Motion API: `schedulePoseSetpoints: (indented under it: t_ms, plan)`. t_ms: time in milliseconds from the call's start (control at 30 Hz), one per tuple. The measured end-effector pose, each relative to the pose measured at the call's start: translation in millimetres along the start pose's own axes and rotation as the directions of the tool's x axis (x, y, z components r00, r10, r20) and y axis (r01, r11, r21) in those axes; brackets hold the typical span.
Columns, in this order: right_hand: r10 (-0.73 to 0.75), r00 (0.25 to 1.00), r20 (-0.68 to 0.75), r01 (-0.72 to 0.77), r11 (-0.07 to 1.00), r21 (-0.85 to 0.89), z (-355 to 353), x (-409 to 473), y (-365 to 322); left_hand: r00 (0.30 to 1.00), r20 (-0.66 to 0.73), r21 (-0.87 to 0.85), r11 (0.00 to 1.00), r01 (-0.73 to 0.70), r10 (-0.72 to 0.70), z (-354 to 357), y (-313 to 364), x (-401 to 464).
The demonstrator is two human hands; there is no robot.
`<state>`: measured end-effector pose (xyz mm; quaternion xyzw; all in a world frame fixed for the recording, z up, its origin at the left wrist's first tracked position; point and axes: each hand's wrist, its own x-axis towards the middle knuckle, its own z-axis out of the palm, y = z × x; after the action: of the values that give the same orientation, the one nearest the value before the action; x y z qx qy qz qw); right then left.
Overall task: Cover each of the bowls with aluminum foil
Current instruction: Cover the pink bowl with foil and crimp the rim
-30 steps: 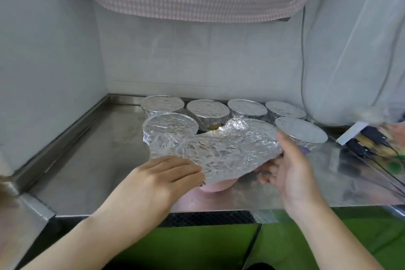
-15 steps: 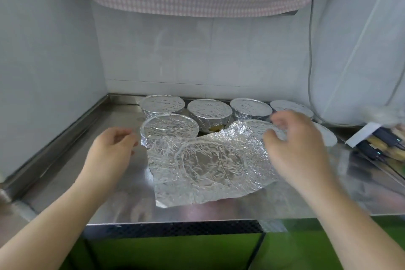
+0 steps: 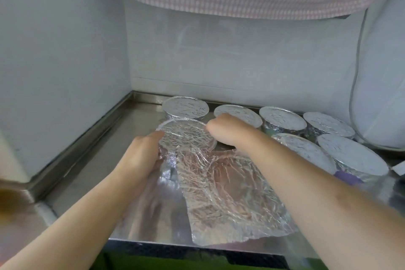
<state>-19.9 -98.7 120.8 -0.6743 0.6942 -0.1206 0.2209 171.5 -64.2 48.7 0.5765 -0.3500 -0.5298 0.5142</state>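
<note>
On the stainless-steel tabletop (image 3: 72, 173), seven round bowls already wear crinkled aluminium-foil lids. The landmark here is the front-left foil-covered bowl (image 3: 186, 136), the one between the two hands. Directly behind it stands another covered bowl (image 3: 185, 107); to that one's right run three more along the back wall (image 3: 238, 114) (image 3: 282, 118) (image 3: 328, 124), the first partly hidden by a wrist. To the right of the landmark, in the nearer row, sit two further covered bowls (image 3: 304, 149) (image 3: 352, 155), the last showing a purple base under its foil skirt.

A loose, wrinkled sheet of aluminium foil (image 3: 230, 199) lies flat on the tabletop just in front of the landmark bowl, reaching to the near edge. A faint round impression shows in it, and a pinkish tint comes through, so there may be a bowl beneath it, though this cannot be settled from this angle.

The left hand (image 3: 142, 155) is curled against the landmark bowl's left side, fingers gripping the foil skirt there. The right hand (image 3: 221, 129) rests at the bowl's far right rim with fingers bent down over the edge, apparently pressing the foil in.

By my reading, the task is far along: seven bowls look sealed, the landmark bowl is getting its final crimp, and what remains is to deal with the loose sheet.
</note>
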Motion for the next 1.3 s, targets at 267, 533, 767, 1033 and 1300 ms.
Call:
schedulePoseSetpoints:
  t_ms: [267,533,767,1033,1300]
  plan:
    - [-0.084,0.995,0.050,0.078,0.991,0.106,30,28,-48,0.991,-0.132,0.004,1.000,-0.023,0.023,-61,6,23]
    - [-0.117,0.988,0.097,0.079,0.940,0.331,57,72,-86,0.979,-0.195,-0.082,0.994,-0.074,0.057,-79,19,57]
    - [-0.174,0.981,0.080,0.140,0.937,0.321,46,80,-82,0.957,-0.268,-0.034,0.991,-0.126,0.113,-74,19,75]
    - [-0.200,0.945,-0.260,0.289,0.881,0.373,-33,-31,4,0.959,-0.134,0.182,0.957,-0.225,0.251,-37,-10,-23]
    - [0.083,0.911,-0.403,0.150,0.845,0.514,-34,-133,122,0.974,0.219,-0.041,0.998,-0.048,0.056,18,-26,-109]
